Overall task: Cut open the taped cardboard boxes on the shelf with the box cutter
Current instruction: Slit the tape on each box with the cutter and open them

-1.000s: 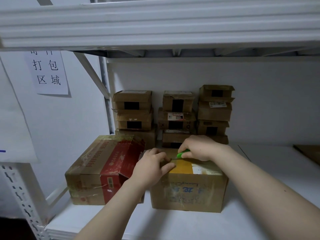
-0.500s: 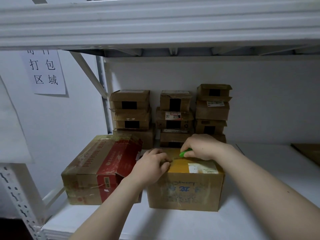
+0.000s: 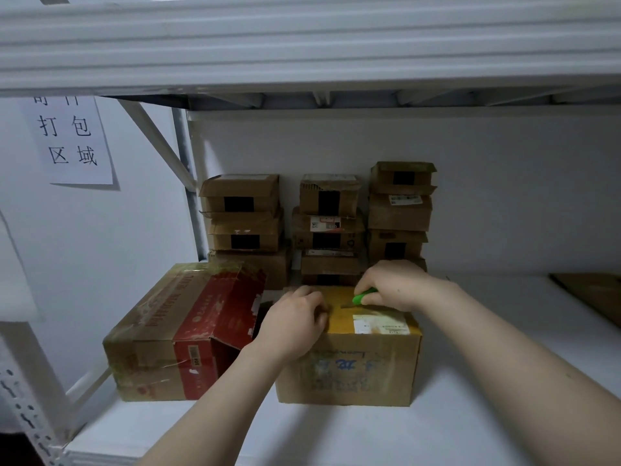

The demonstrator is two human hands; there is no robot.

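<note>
Hiding most of the green box cutter (image 3: 364, 295): the gripping right hand (image 3: 395, 284).

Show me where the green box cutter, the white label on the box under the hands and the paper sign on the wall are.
green box cutter (image 3: 363, 295): head view, on its green handle.
white label (image 3: 381, 324): head view, on its middle.
paper sign (image 3: 67, 140): head view, on blank paper between characters.

right hand (image 3: 396, 284) grips green box cutter (image 3: 364, 295) on cardboard box (image 3: 349, 371) top; left hand (image 3: 295, 321), curled, rests beside it.
</note>
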